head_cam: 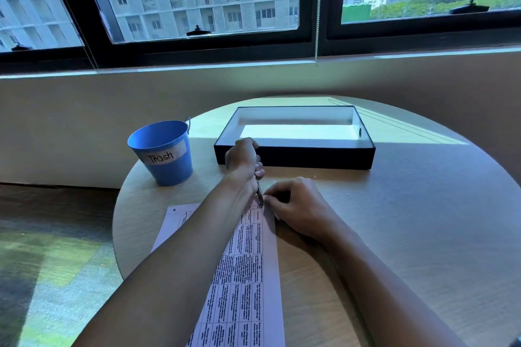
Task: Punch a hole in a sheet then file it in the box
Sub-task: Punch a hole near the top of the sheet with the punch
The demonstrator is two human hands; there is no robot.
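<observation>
- Just in front of the box [294,159], on the round table [423,220], my left grip [243,159] is clamped round the handles of a metal hole punch [258,191].
- Nearer me than the box, the punch's head sits at the far right corner of the sheet [248,276].
- My right grip [300,204], also in front of the box, pinches that same corner with curled fingertips, right beside the punch's head.
- The sheet, printed with a grid of text, lies flat on the table outside the box, running from the box's near side toward me, partly under my left forearm.
- The box is open-topped, black outside and white inside. Sun falls on its floor, and I cannot tell whether any paper lies in it.
- Left of the box stands a blue bucket [162,155] labelled "Trash". Its contents are hidden from this angle.
</observation>
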